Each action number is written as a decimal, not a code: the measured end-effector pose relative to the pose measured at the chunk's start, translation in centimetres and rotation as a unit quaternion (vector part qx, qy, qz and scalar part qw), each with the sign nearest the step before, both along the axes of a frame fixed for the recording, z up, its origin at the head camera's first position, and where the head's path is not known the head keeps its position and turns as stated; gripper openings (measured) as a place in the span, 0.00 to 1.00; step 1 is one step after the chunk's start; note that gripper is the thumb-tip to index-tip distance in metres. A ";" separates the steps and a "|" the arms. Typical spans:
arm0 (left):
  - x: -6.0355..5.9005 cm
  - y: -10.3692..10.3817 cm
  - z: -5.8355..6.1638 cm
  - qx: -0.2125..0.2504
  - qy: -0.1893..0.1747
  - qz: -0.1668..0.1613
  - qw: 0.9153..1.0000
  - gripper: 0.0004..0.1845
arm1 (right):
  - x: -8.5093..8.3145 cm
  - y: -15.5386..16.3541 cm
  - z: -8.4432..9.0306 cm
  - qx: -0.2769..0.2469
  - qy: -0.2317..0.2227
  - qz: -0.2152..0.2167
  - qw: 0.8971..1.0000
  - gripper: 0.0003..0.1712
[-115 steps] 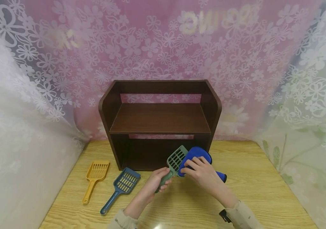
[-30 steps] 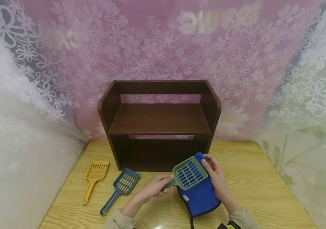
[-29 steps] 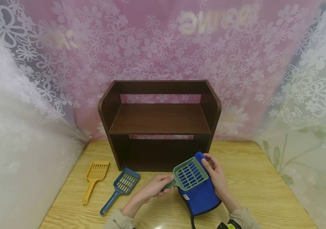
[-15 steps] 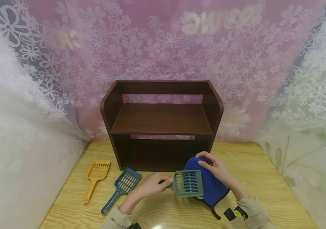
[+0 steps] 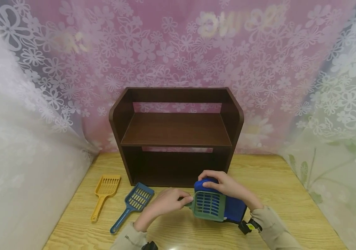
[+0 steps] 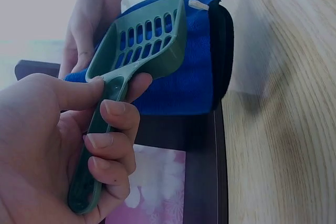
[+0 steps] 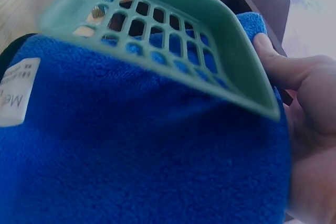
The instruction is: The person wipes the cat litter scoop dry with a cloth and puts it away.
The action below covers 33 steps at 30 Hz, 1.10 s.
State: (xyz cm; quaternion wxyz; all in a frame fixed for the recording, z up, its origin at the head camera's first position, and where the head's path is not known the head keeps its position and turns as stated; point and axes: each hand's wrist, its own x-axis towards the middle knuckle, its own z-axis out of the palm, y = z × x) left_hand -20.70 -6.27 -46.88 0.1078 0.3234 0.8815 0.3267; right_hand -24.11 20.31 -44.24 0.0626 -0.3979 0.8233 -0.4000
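Note:
My left hand (image 5: 168, 202) grips a green litter scoop (image 6: 176, 56) by its handle, fingers curled round it in the left wrist view. The slotted head is held above the table, tilted, in front of a blue cleaning cloth (image 5: 235, 209). My right hand (image 5: 229, 186) holds that cloth by its upper part, thumb on the near side, with a folded portion at the scoop's far edge. In the right wrist view the plush cloth (image 7: 136, 156) spreads behind and below the scoop, with a white label (image 7: 18, 92). Black trim edges the cloth.
A yellow litter scoop (image 5: 102, 198) and a dark blue litter scoop (image 5: 128, 209) lie on the wooden table (image 5: 281, 201) at the left. Behind the hands stands a dark brown two-tier shelf (image 5: 178, 129). Floral curtains (image 5: 178, 52) enclose the back and sides.
My right hand has moved left and down, bringing folded cloth onto the scoop's far edge; earlier it held the cloth behind the scoop's right side. My left hand keeps its grip, the scoop shifting slightly right.

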 end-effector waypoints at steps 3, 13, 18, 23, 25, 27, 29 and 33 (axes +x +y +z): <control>0.0 0.4 0.1 -0.007 0.000 -0.003 1.000 0.22 | -0.1 -0.6 0.1 0.002 0.017 0.030 0.999 0.10; 0.0 0.4 0.0 0.026 -0.020 0.008 0.999 0.21 | -0.3 -0.2 0.5 -0.004 0.036 0.041 0.999 0.10; -0.2 -0.3 0.1 0.054 -0.014 0.030 0.998 0.19 | -0.4 1.4 0.5 -0.026 0.012 -0.014 0.999 0.10; -0.3 -0.9 -0.2 0.064 -0.022 0.051 0.996 0.21 | 0.0 2.6 0.2 -0.039 -0.040 -0.074 0.996 0.11; -0.3 -1.1 -0.4 0.068 -0.026 0.054 0.996 0.23 | 0.3 2.8 0.0 -0.050 -0.049 -0.096 0.993 0.11; -0.3 -1.1 -0.6 0.075 -0.030 0.056 0.995 0.25 | 0.5 2.9 -0.2 -0.069 -0.053 -0.115 0.990 0.11; -0.3 -1.2 -0.8 0.085 -0.035 0.059 0.994 0.26 | 0.8 2.8 -0.5 -0.095 -0.063 -0.133 0.985 0.12; -0.4 -1.2 -1.1 0.109 -0.050 0.062 0.991 0.25 | 1.3 2.3 -1.1 -0.157 -0.095 -0.169 0.968 0.15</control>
